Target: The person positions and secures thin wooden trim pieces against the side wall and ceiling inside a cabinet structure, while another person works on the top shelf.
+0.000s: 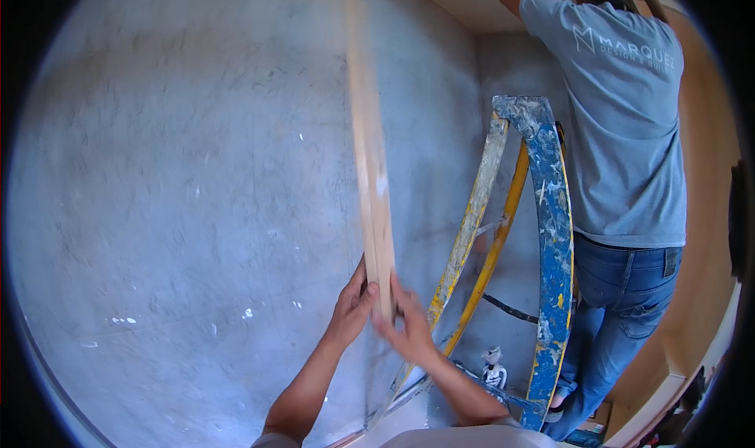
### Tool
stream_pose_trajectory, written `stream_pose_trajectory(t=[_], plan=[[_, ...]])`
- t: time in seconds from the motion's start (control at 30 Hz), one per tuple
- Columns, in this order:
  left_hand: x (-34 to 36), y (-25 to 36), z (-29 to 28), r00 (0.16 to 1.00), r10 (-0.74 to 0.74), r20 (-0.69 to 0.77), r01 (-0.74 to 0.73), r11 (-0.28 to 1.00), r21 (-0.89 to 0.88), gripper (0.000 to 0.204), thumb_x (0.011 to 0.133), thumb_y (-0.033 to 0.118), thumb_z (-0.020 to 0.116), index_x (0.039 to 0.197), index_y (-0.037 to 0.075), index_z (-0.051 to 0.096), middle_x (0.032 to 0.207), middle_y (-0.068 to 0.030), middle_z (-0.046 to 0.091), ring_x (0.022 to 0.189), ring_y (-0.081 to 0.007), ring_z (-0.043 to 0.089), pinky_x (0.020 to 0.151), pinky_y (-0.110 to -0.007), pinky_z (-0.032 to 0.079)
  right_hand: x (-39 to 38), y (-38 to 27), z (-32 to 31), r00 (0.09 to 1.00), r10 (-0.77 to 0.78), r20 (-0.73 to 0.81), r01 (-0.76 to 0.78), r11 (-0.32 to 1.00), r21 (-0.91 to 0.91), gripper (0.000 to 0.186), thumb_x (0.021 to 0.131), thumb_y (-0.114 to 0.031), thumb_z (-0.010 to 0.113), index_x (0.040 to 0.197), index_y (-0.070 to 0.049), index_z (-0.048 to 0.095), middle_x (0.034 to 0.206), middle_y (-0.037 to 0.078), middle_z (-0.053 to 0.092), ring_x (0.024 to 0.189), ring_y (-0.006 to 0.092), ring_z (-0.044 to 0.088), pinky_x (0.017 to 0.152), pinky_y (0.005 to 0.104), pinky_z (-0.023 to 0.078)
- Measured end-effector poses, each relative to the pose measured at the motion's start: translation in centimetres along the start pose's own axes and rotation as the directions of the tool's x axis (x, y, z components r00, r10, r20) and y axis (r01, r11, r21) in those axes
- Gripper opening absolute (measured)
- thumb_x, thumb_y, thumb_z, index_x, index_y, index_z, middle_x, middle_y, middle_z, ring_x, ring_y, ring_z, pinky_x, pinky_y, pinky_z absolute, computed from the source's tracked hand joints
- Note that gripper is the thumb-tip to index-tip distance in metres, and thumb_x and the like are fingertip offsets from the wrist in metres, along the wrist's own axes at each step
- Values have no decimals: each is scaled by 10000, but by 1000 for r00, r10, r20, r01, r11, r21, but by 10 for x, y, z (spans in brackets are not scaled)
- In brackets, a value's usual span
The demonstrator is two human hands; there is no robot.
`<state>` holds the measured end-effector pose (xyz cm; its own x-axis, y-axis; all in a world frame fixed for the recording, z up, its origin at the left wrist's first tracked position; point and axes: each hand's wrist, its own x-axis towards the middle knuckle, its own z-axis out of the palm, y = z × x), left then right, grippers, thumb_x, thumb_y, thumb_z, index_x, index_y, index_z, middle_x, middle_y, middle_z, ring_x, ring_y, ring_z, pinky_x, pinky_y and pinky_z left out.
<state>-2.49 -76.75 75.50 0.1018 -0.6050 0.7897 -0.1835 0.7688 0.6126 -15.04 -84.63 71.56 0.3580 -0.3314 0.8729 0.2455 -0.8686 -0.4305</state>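
I see a long, pale wooden board [366,141] standing almost upright in front of the wall and reaching up out of view. My left hand [352,310] grips its lower part from the left side, with the thumb across the front. My right hand [405,326] is at the board's lower right; its fingers are smeared by motion, so I cannot tell whether they are closed on it.
A paint-spattered blue and yellow stepladder [550,251] stands to the right, with a person [621,157] in grey shirt and jeans beside it, arms raised. A mottled grey wall [189,212] fills the left. A small white-grey object [494,369] is low behind the ladder.
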Motion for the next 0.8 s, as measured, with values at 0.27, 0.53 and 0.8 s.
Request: stream_pose_trajectory(t=[0.27, 0.53, 0.8], plan=[[168, -29, -7, 927, 234, -292, -260, 964, -52, 695, 1078, 417, 470, 1581, -4, 240, 1569, -133, 378, 1419, -235, 404, 1137, -374, 371, 252, 12, -3, 984, 70, -161, -93, 985, -143, 909, 873, -527, 680, 1486, 83, 399, 1205, 336, 621, 1111, 390, 624, 925, 401, 514], [282, -5, -65, 953, 142, -267, -227, 920, -321, 571, 1085, 461, 419, 1491, 60, 415, 1418, -100, 528, 1240, -215, 554, 1036, -385, 464, 342, -14, 8, 971, 11, -237, -86, 947, -310, 908, 878, -581, 609, 1508, 32, 381, 1274, 355, 583, 1231, 454, 547, 1044, 475, 450], [328, 5, -123, 962, 217, -163, -266, 875, -404, 540, 1118, 381, 298, 1517, 24, 361, 1485, -130, 480, 1346, -247, 494, 1109, -399, 423, 404, -11, 60, 962, 49, -268, -151, 915, -375, 810, 889, -585, 546, 1461, -17, 463, 1319, 319, 574, 1271, 445, 526, 1057, 476, 446]])
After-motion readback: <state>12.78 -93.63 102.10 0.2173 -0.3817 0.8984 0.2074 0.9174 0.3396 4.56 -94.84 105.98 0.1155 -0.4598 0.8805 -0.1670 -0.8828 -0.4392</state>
